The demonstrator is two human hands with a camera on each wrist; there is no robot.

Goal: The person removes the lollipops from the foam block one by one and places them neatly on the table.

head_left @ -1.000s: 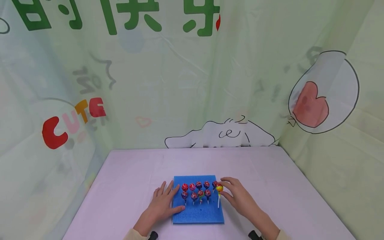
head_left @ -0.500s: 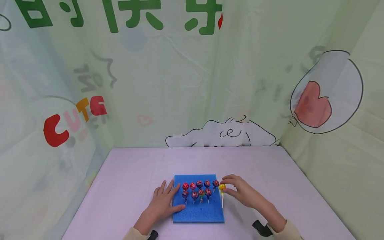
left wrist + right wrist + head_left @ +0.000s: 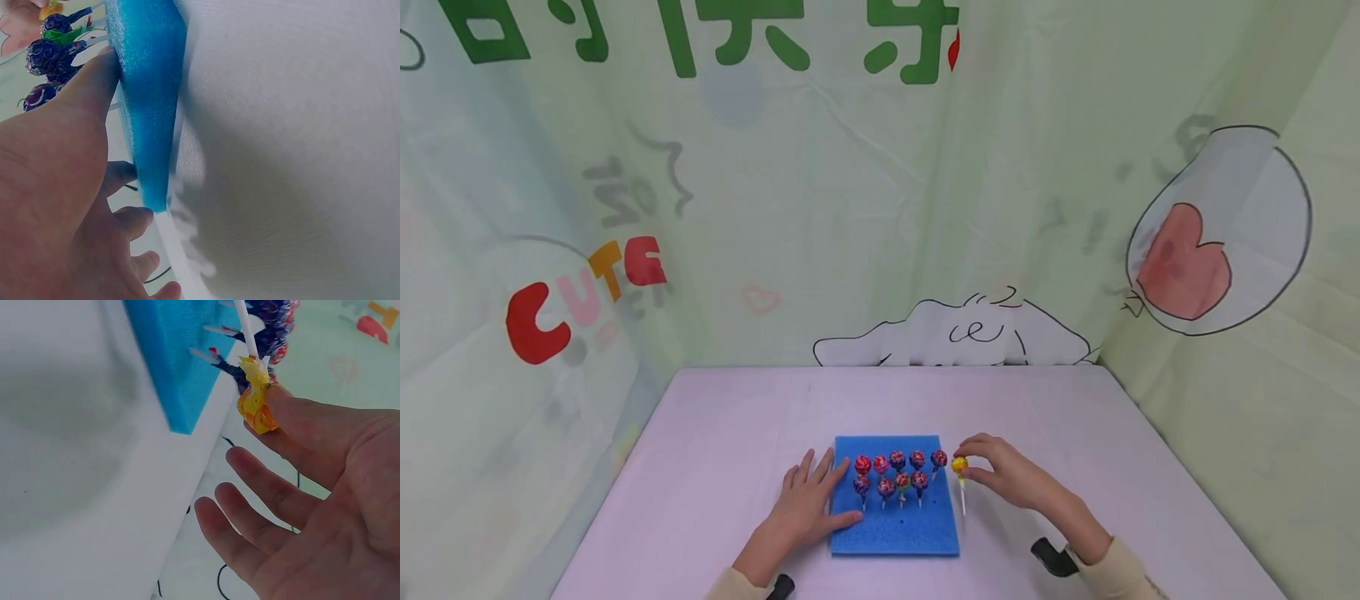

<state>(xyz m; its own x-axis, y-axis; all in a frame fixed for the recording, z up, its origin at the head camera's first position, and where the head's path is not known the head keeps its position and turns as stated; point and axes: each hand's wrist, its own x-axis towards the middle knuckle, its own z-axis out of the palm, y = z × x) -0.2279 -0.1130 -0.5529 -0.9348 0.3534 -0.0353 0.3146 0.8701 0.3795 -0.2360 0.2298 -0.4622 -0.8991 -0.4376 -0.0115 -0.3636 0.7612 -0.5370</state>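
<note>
Cream sleeves [image 3: 1118, 573] come in nearest, front-left and front-right of a flat blue rectangular foam board [image 3: 897, 533], each with a black piece [image 3: 1054, 557] by the wrist. On the board's left side rests the left hand [image 3: 807, 507], fingers spread apart and holding nothing: its thumb lies over the board's top face, the other fingers reach along the left edge, and the grip is loose and straight. Beyond the board's right edge is the right hand [image 3: 1017, 477], its grip clamped by thumb and index finger on the wrapped head of a yellow round lollipop with a white stick [image 3: 960, 465]; the remaining fingers stand away from it. That lollipop hangs just right of the board, head up and stick pointing down. Upright in the board stand nine round lollipops in red, pink and dark blue wrappers [image 3: 919, 481], four in the nearer row, one of these with green on it, and five in the farther row. Under and around the board spreads a pale lilac desk [image 3: 760, 417]. Farthest, behind the board, hangs a pale green curtain [image 3: 850, 208] printed with green characters, coloured "CUTE" letters to the left and a red heart in a balloon outline to the right.
</note>
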